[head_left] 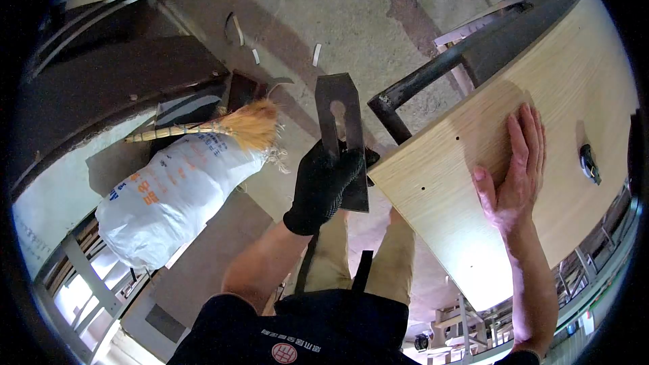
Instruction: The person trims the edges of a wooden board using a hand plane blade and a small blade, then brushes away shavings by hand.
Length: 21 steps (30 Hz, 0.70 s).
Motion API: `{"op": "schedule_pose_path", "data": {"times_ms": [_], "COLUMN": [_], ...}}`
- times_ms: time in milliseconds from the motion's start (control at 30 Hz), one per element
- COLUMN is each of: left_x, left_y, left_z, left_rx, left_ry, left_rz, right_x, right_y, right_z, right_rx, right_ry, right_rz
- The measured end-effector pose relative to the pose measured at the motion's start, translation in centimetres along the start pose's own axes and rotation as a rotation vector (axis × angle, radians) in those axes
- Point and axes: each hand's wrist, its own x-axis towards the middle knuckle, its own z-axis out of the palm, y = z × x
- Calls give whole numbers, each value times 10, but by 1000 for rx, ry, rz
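Note:
My left hand [323,179], in a black glove, is closed around a dark metal plane iron [335,88]. The blade stands up out of the fist, its keyhole slot showing, and its lower end shows below the fingers. Beside it is the corner of a light wood-grain panel [433,169] with small dark holes near that end. On the panel's face my bare right hand [515,176] lies flat, fingers stretched out and thumb apart. Further right on the panel rests a small black object [589,164], too small to name surely.
A dark metal frame [422,84] lies under the panel's far edge. To the left, a straw hand broom [250,127] lies on a stuffed white sack [176,196], by a dark-topped bench [135,74]. Thin offcuts [316,55] are scattered on the concrete floor [297,0].

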Motion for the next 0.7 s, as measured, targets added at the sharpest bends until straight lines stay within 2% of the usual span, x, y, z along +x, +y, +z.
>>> {"op": "schedule_pose_path", "data": {"times_ms": [200, 300, 700], "left_x": [0, 1, 5], "left_y": [12, 7, 10], "left_z": [7, 8, 2], "left_rx": [120, 73, 440], "left_ry": [-26, -38, 51], "left_rz": [41, 127, 107], "right_x": [0, 0, 1], "right_y": [1, 0, -3], "right_z": [1, 2, 4], "right_rx": [-30, -39, -96], "right_ry": [-3, -6, -41], "right_rz": [-2, 5, -2]}}
